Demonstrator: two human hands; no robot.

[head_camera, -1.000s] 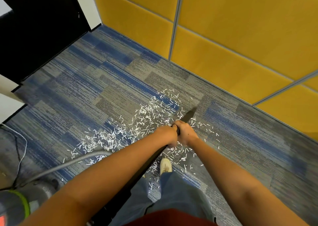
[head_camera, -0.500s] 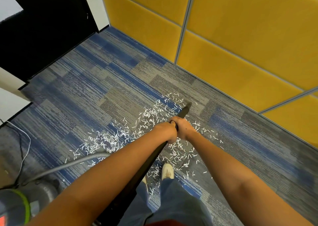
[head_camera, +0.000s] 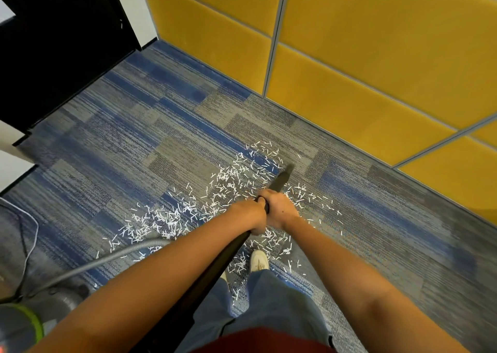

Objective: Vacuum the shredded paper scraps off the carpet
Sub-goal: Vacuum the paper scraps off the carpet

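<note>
White shredded paper scraps [head_camera: 228, 186] lie scattered in a band across the blue and grey carpet [head_camera: 139, 148], from the lower left up to the middle. A black vacuum wand [head_camera: 281, 180] runs from under my arms to a narrow nozzle tip at the far edge of the scraps. My left hand [head_camera: 248, 214] and my right hand [head_camera: 281, 207] both grip the wand side by side, just behind the nozzle. A grey hose [head_camera: 113, 258] curves left to the vacuum body [head_camera: 18, 331], which has a green band.
A yellow padded wall [head_camera: 349, 65] borders the carpet on the right and far side. A black door [head_camera: 61, 40] stands at the upper left. Cables [head_camera: 29, 234] lie on the floor at the left. My white shoe [head_camera: 258, 260] stands among the scraps.
The nozzle tip has slid a little farther forward through the scraps, and both hands moved with it. The view has tilted slightly.
</note>
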